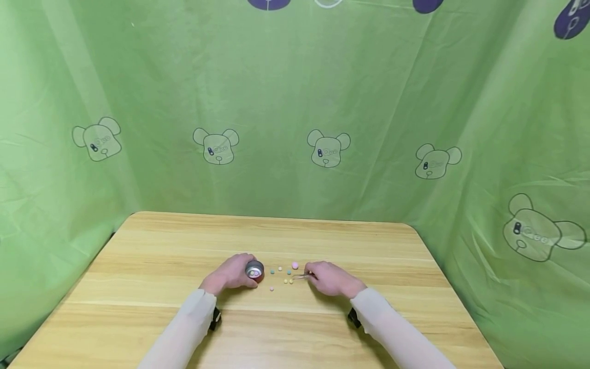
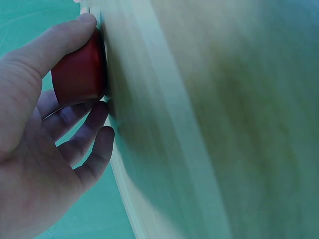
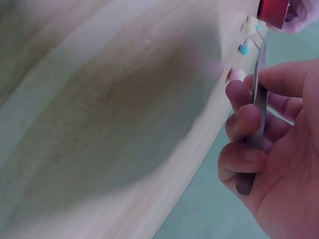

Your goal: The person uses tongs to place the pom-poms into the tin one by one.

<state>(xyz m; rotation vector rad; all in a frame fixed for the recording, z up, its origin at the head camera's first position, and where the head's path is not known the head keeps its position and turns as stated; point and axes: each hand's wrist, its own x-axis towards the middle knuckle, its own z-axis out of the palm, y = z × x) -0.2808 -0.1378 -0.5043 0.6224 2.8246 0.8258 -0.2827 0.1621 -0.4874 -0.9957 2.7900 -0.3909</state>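
Observation:
My left hand (image 1: 232,271) grips a small red round tin (image 2: 79,69) between thumb and fingers at the table surface. Its opening shows in the head view, with a few pale little balls inside. My right hand (image 1: 331,279) holds metal tweezers (image 3: 260,94), whose bent tips point left toward the tin. Those tips are right by two yellow balls (image 1: 288,281). Around them on the table lie a larger pink ball (image 1: 295,265), two blue balls (image 1: 272,272), a cream ball (image 1: 280,268) and a small pink ball (image 1: 271,289).
The wood-grain table (image 1: 276,236) extends on all sides of the hands. Green curtains (image 1: 272,102) with printed bear heads stand behind it and at both sides. Dark bands (image 1: 215,319) sit at the wrists over pale sleeves (image 1: 392,323).

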